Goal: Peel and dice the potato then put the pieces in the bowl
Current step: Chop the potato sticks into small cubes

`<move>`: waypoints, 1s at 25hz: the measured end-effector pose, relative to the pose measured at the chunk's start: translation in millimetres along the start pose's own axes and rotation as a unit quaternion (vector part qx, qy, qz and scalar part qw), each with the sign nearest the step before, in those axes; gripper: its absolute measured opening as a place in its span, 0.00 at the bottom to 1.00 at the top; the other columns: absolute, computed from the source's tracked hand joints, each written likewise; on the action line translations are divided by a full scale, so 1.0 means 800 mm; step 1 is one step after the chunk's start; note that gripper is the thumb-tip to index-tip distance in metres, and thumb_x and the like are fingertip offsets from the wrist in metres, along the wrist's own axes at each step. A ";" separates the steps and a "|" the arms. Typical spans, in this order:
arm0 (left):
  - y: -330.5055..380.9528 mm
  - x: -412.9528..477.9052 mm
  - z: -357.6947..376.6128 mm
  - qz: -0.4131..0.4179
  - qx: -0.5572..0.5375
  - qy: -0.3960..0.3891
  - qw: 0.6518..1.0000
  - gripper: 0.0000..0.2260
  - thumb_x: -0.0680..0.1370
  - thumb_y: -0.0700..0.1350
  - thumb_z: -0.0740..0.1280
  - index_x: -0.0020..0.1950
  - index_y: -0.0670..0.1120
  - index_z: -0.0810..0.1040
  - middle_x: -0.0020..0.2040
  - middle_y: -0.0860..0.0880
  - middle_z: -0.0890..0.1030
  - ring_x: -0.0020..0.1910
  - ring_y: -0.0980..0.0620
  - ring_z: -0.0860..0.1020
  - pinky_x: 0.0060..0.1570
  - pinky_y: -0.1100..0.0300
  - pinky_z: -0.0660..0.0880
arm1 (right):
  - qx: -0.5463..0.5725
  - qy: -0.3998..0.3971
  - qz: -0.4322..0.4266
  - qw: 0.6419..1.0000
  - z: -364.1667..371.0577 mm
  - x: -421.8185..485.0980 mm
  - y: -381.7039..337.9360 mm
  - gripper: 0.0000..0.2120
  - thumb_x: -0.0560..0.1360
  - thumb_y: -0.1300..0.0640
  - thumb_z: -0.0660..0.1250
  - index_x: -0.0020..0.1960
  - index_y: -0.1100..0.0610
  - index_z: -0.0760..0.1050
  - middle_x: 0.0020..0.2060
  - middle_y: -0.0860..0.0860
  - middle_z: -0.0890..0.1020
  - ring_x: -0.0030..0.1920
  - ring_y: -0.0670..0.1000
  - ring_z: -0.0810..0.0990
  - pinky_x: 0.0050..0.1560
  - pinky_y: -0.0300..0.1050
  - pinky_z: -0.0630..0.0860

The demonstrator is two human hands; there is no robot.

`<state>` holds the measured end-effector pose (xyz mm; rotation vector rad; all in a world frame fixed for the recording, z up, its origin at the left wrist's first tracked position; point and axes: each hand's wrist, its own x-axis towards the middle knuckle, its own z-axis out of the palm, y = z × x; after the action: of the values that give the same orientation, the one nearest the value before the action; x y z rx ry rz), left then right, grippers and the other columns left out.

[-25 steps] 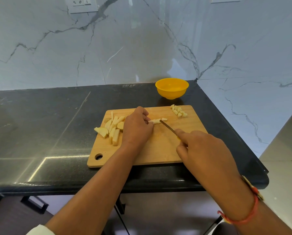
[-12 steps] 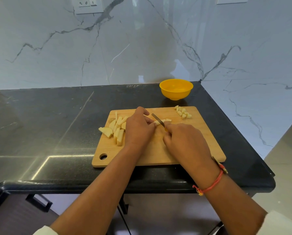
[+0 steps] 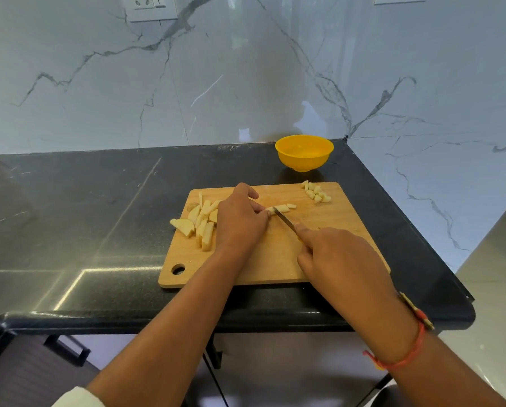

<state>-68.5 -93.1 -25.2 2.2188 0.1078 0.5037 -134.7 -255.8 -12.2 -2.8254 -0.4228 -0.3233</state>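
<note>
Pinning a potato strip [image 3: 282,208] to the board [image 3: 275,259], the left hand [image 3: 240,218] lies knuckles up with its fingers curled and pressed together. The fingertips are tucked under the knuckles and the strip's near end disappears beneath them, so the exact hold cannot be made out.

The right hand [image 3: 337,257] grips the knife [image 3: 284,220]. The forefinger is stretched along the back of the blade and the other fingers are curled round the handle, which is hidden inside the fist. Only the blade shows. Its tip meets the strip just beside the left fingers; whether the edge has entered the flesh cannot be told.

Uncut slices [image 3: 200,224] are heaped at the board's left, partly covered by the left hand. One slice overhangs the board's left edge.

A small heap of dice [image 3: 316,192] sits at the board's far right corner, near the bowl [image 3: 304,152].

The bowl is yellow and stands on the dark counter [image 3: 84,215] beyond the board, apart from it. Its near wall hides the bottom.

Both forearms are cut off by the lower edge. A red thread [image 3: 407,356] circles the right wrist. A socket [image 3: 152,7] on the marble wall is cropped at the top.
</note>
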 end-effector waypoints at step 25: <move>0.001 0.000 0.000 0.011 0.016 0.001 1.000 0.10 0.75 0.41 0.74 0.51 0.49 0.75 0.38 0.55 0.82 0.44 0.57 0.80 0.43 0.65 0.73 | 0.047 0.018 -0.009 0.999 0.009 0.023 -0.012 0.21 0.81 0.50 0.56 0.74 0.46 0.67 0.44 0.46 0.80 0.42 0.45 0.75 0.44 0.42 0.75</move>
<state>-68.6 -93.9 -24.9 2.2542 0.0920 0.5194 -119.6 -239.9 -11.8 -2.7214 -0.4434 -0.3486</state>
